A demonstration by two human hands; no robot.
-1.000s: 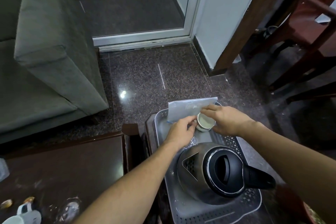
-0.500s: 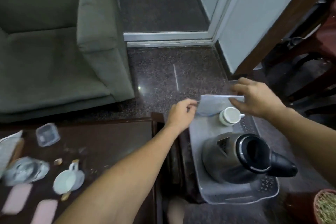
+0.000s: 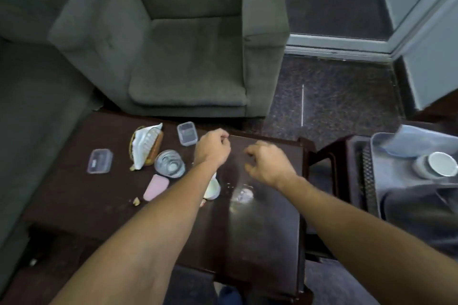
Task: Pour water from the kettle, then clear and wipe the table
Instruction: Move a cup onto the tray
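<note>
Table (image 3: 260, 230), dark, fronts grey armchair (image 3: 186, 57); left hand (image 3: 212, 148) fisted, right hand (image 3: 267, 163) loosely curled.

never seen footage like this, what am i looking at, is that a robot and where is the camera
No robot here: these are a person's two bare arms. The one camera sits on the person's head and looks forward and down, so you see what they see. Both hands hover over a dark wooden table. The left hand has its fingers curled in, the right hand has them loosely bent; neither holds anything that I can make out. On the table lie two clear lidded boxes, a glass, a small basket with a white wrapper, a flat pink piece, a white cup partly hidden by the left forearm, crumbs and a wet smear. At the right, a grey tray holds another white cup.
</note>
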